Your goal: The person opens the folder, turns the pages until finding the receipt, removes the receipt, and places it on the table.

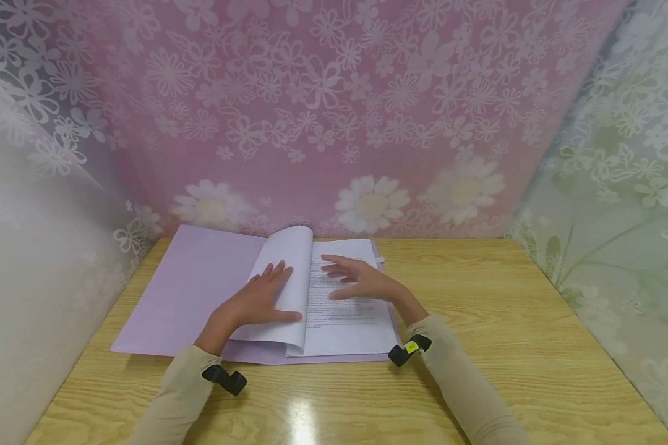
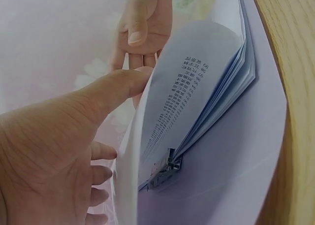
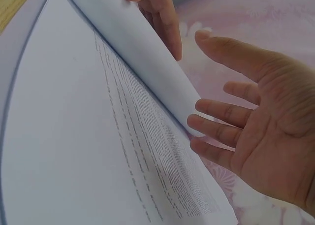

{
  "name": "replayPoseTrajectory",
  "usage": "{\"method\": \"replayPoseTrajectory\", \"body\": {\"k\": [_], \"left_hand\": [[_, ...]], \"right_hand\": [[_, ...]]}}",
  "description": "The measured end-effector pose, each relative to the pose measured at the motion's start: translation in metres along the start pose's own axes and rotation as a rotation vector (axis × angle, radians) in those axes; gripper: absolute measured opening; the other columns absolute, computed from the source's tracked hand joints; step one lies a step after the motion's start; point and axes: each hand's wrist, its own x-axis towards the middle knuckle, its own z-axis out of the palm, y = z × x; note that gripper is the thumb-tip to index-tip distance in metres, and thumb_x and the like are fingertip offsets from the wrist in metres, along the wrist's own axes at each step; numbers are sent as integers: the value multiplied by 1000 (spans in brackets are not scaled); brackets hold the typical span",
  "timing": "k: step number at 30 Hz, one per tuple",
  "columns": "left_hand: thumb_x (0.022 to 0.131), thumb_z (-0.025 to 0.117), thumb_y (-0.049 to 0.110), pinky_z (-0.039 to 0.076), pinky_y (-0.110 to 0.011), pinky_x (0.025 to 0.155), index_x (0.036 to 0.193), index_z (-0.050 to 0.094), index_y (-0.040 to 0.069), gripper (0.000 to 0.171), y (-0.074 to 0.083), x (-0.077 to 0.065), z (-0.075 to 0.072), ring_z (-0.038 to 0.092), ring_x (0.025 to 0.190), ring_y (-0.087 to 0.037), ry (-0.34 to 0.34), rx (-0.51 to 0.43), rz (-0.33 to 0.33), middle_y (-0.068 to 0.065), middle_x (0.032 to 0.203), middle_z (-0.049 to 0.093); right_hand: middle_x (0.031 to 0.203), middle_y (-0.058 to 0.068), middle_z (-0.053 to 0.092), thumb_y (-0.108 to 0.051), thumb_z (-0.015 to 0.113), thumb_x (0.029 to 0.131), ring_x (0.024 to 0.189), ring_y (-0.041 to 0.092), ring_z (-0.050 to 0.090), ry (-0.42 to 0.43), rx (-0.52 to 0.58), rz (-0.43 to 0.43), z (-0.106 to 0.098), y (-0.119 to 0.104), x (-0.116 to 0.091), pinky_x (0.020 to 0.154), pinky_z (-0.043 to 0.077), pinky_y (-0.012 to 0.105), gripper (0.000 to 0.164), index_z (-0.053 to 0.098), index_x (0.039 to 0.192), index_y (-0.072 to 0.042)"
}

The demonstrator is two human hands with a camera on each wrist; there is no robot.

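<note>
A light purple folder (image 1: 195,278) lies spread on the table, with a stack of printed sheets on its right half. One or more pages (image 1: 297,259) curve over to the left, blank side up in the head view. Against these pages my left hand (image 1: 258,300) rests with fingers spread and thumb extended. My right hand (image 1: 367,281) hovers over the printed sheet (image 1: 345,340), fingers loosely extended and holding nothing. In the left wrist view, a metal clip (image 2: 167,171) binds the sheets at the fold, and a numbered list shows under the curved page.
The wood-grain table (image 1: 479,296) extends to both sides and in front of the folder. A pink flowered cloth (image 1: 334,123) hangs behind it, with pale flowered cloths at left and right. A small white tab (image 1: 380,260) sticks out at the folder's right edge.
</note>
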Motion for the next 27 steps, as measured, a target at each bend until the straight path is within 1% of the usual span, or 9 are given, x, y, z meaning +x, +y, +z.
{"method": "replayPoseTrajectory", "body": {"k": [3, 7, 14, 19, 21, 25, 27], "left_hand": [[85, 73, 63, 15, -65, 124, 164, 19, 9, 110, -1, 1, 1, 6, 158, -42, 5, -7, 12, -15, 172, 10], [85, 74, 60, 13, -65, 125, 164, 20, 13, 107, -1, 2, 3, 4, 159, -41, -8, -13, 31, -11, 173, 9], [86, 76, 54, 13, -66, 124, 163, 24, 13, 102, -5, 4, 4, 5, 158, -43, -20, 17, 61, -10, 173, 11], [87, 75, 53, 13, -66, 124, 163, 26, 13, 98, -9, 2, 2, 4, 158, -43, -21, 20, 63, -9, 173, 12], [87, 75, 54, 13, -66, 124, 163, 27, 13, 99, -10, 2, 1, 5, 158, -43, -20, 16, 61, -10, 172, 12], [85, 76, 56, 13, -65, 124, 163, 27, 11, 102, -13, 3, 0, 6, 158, -43, -20, 13, 44, -12, 172, 14], [84, 77, 56, 13, -65, 125, 163, 26, 11, 104, -14, 2, -1, 7, 158, -43, -28, 8, 30, -12, 172, 14]], "right_hand": [[159, 19, 43, -23, 79, 91, 145, 36, 46, 26, -21, -3, -2, 2, -1, 116, 40, 56, 87, 29, 162, -20], [159, 17, 44, -21, 80, 90, 146, 35, 45, 56, -33, 16, -6, 7, -1, 117, 39, 56, 86, 31, 161, -21], [160, 15, 44, -22, 80, 90, 148, 34, 43, 106, -45, 43, -16, 12, -4, 118, 36, 59, 84, 33, 160, -21], [159, 11, 45, -25, 80, 90, 147, 32, 44, 143, -89, 61, -27, 15, -9, 118, 38, 57, 85, 33, 161, -23], [159, 12, 46, -24, 80, 90, 147, 33, 44, 161, -95, 61, -31, 17, -10, 118, 37, 57, 85, 33, 161, -21], [160, 12, 44, -24, 80, 90, 149, 34, 41, 199, -85, 79, -40, 22, -14, 119, 35, 59, 87, 32, 161, -19], [161, 12, 43, -26, 80, 89, 150, 33, 40, 218, -99, 92, -43, 25, -16, 120, 33, 59, 88, 31, 162, -19]]}}
